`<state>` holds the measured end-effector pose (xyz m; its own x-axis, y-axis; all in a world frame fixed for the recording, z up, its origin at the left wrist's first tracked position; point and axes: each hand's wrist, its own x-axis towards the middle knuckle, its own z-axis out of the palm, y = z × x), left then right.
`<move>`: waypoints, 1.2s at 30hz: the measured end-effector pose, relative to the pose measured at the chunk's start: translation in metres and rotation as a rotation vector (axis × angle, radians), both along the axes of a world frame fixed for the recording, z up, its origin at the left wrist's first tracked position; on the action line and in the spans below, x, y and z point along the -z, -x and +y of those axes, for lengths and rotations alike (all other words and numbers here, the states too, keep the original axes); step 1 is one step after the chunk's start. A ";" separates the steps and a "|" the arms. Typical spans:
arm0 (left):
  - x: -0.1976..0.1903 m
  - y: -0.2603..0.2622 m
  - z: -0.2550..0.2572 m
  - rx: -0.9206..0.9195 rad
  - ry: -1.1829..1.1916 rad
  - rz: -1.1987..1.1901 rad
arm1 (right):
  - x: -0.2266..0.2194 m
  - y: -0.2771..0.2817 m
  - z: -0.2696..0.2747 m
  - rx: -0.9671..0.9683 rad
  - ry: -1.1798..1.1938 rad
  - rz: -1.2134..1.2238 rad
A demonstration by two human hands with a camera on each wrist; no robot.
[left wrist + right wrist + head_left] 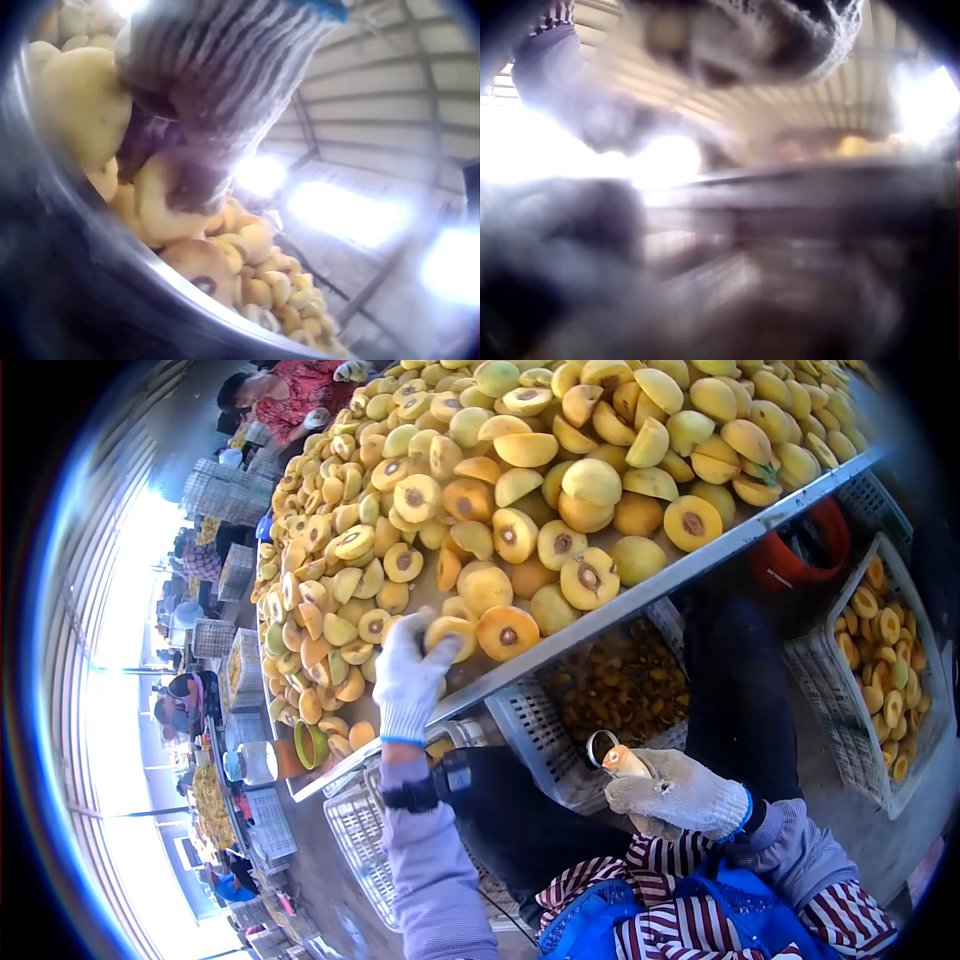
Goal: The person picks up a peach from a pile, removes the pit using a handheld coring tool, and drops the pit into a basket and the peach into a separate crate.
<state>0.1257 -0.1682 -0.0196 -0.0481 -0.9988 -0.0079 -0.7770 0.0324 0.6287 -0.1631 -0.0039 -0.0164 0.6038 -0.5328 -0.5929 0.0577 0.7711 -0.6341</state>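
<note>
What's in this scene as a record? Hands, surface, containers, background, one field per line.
left hand: gloved left hand pinches a fruit half at the pile's near edge
right hand: gloved right hand grips a ring tool, ring end out
surface: metal-rimmed table bearing a fruit pile, many halves cut-side up
lower crate: crate between the legs, small brownish pieces inside
side crate: crate at the person's right, fruit halves inside
background: person in red, stacked crates
right-wrist view: mostly blurred

Head view: fruit (pixel 515 537) clear, left side glaring, edges bowed and black. Left wrist: soft, light patches (pixel 349 214) blown out. Right wrist: heavily blurred, hazy.
</note>
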 end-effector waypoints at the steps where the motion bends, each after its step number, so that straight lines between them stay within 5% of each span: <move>1: 0.007 0.001 0.006 -0.060 0.069 0.235 | 0.003 -0.001 0.001 -0.002 0.010 -0.010; 3: -0.004 0.011 0.031 -0.178 -0.020 0.477 | 0.005 -0.002 0.003 -0.009 0.018 -0.025; 6: 0.011 0.024 0.063 -0.004 -0.036 1.057 | 0.003 -0.004 0.005 0.017 0.035 -0.031; 7: -0.006 0.052 0.084 -0.084 -0.130 1.179 | 0.003 -0.005 0.006 0.026 0.053 -0.025; 13: 0.010 0.088 0.136 -0.018 -0.331 1.403 | 0.000 -0.007 0.008 0.030 0.100 0.041; 18: 0.003 0.105 0.153 -0.096 -0.322 1.154 | -0.004 -0.007 0.008 0.121 0.072 0.032; 22: 0.008 0.100 0.160 -0.105 -0.434 1.355 | -0.001 -0.006 0.013 0.093 0.067 0.038; 27: 0.005 0.117 0.165 -0.188 -0.298 1.377 | -0.005 -0.010 0.011 -0.061 0.155 0.142; 36: 0.007 0.134 0.172 -0.152 -0.020 1.140 | -0.002 -0.011 0.015 -0.015 0.286 0.190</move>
<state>-0.0079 0.0039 -0.0264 0.0830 -0.9951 -0.0532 0.2487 -0.0310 0.9681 -0.1523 0.0115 -0.0140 0.5059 -0.6853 -0.5239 -0.0924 0.5608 -0.8228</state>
